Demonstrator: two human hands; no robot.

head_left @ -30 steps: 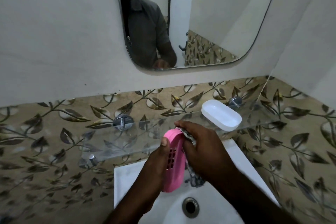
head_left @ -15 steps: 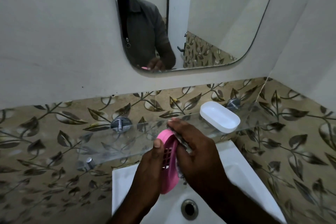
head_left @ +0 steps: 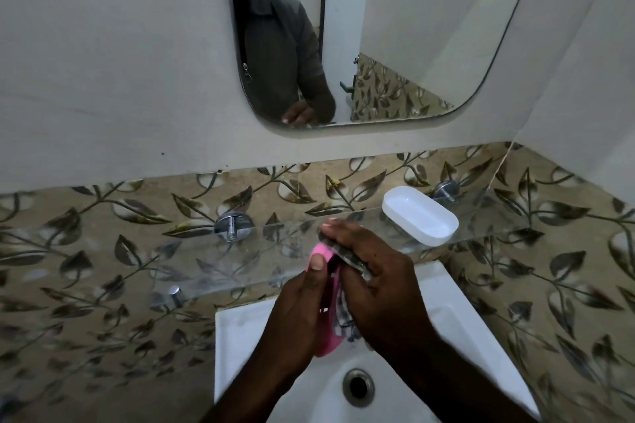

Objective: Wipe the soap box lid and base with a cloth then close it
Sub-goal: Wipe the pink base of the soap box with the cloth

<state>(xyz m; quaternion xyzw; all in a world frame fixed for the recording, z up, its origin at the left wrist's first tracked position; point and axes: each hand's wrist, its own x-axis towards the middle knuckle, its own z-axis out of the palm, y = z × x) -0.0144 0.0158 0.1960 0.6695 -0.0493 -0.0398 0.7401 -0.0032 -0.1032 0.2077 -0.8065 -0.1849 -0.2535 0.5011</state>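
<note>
Left hand (head_left: 299, 309) curls round the pink soap box half (head_left: 322, 252), held on edge above the sink (head_left: 240, 336), thumb on its upper rim. Against its right face, the right hand (head_left: 378, 282) clutches a dark patterned cloth (head_left: 348, 263). Further right, the white soap box half (head_left: 421, 215) lies apart, open side up, on the glass shelf (head_left: 488, 216).

Left hand (head_left: 302, 306) and right hand (head_left: 381, 282) meet, palms facing inward.
</note>
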